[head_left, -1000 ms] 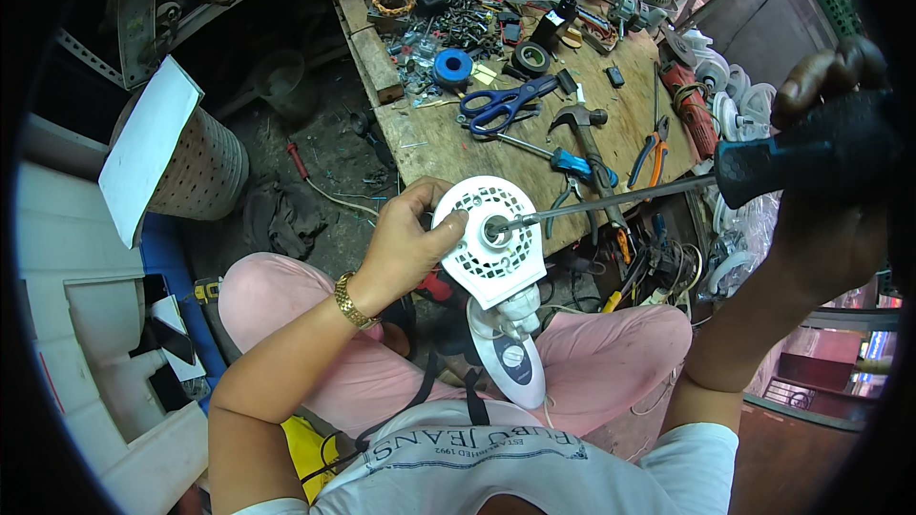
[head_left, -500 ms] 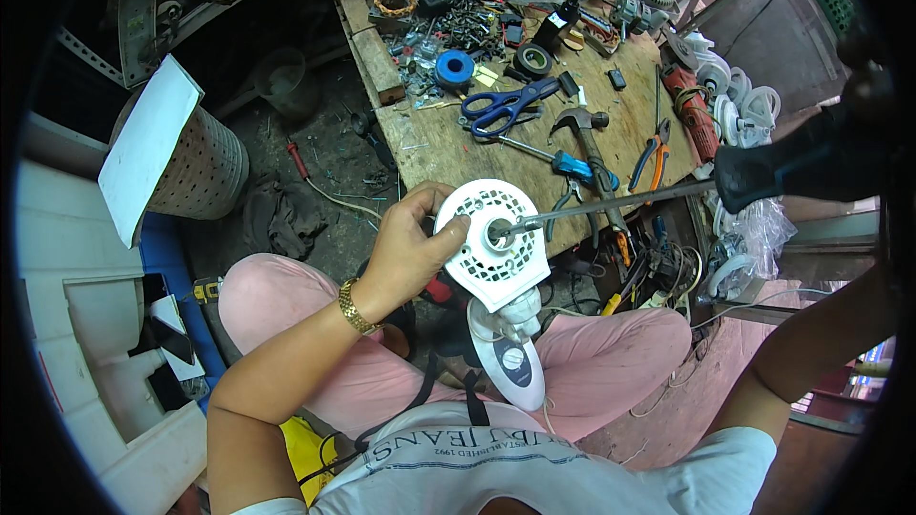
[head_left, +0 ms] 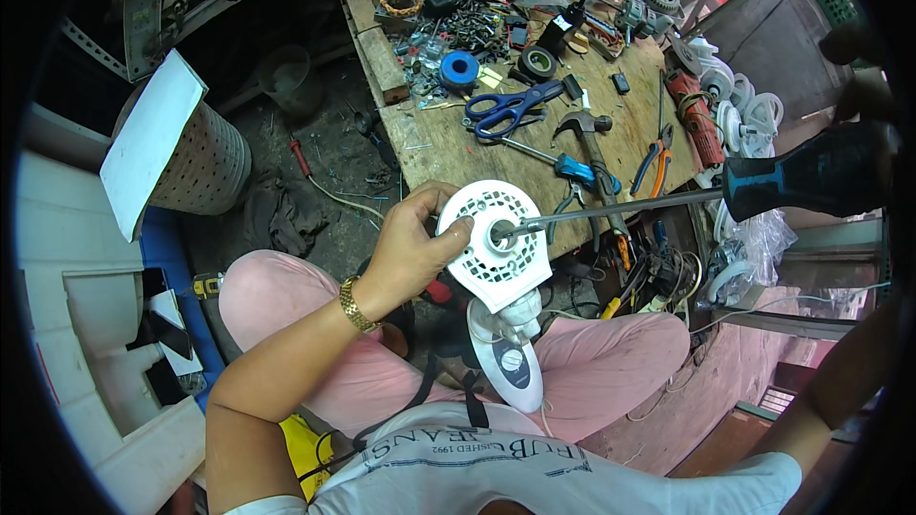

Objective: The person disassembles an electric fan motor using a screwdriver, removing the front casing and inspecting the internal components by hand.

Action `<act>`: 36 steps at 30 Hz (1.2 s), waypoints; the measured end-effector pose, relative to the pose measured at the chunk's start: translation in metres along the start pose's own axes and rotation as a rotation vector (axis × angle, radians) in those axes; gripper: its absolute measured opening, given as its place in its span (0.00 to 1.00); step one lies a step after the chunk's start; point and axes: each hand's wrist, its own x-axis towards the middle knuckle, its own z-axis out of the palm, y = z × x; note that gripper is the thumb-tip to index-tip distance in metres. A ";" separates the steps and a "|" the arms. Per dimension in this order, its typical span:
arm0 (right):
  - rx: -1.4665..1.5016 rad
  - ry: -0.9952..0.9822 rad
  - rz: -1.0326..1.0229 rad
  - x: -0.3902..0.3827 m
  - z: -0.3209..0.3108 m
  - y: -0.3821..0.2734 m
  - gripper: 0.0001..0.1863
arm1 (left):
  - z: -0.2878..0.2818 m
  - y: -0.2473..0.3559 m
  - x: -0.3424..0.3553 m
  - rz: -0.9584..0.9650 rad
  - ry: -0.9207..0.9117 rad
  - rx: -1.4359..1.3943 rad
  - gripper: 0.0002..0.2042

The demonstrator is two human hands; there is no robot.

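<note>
My left hand (head_left: 417,243) grips the rim of a white, round, slotted fan motor housing (head_left: 479,277), thumb on its face and fingers behind. Below it hang a pale neck joint (head_left: 520,316) and a white oval fan control panel (head_left: 497,355) with a knob, over my lap. A long screwdriver (head_left: 637,208) reaches in from the right, its tip at the housing's central hole. My right hand (head_left: 863,103), dark at the right rim, is at the screwdriver's black and blue handle (head_left: 797,176); its fingers are partly lost in shadow.
A wooden workbench (head_left: 448,157) ahead carries scissors (head_left: 510,110), a hammer (head_left: 596,148), pliers (head_left: 653,164), tape and loose screws. A red angle grinder (head_left: 694,119) lies at its right edge beside white plastic parts. A perforated bin (head_left: 202,167) stands left.
The screwdriver's handle has dropped slightly and shifted right, and my right forearm has moved lower and farther right. My left hand and the housing stay nearly in place.
</note>
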 end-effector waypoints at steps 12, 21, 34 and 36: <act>0.016 -0.079 0.056 0.000 -0.003 -0.003 0.25 | 0.001 -0.002 0.001 0.044 -0.005 0.011 0.11; 0.685 -0.155 0.500 -0.012 0.007 0.016 0.29 | -0.001 -0.003 -0.003 -0.006 0.019 -0.008 0.11; 1.192 0.077 0.620 -0.078 0.117 0.006 0.12 | -0.003 0.004 0.000 -0.082 -0.079 -0.015 0.07; 1.097 0.115 0.557 -0.080 0.119 0.006 0.12 | -0.002 0.004 -0.001 -0.080 -0.080 -0.020 0.07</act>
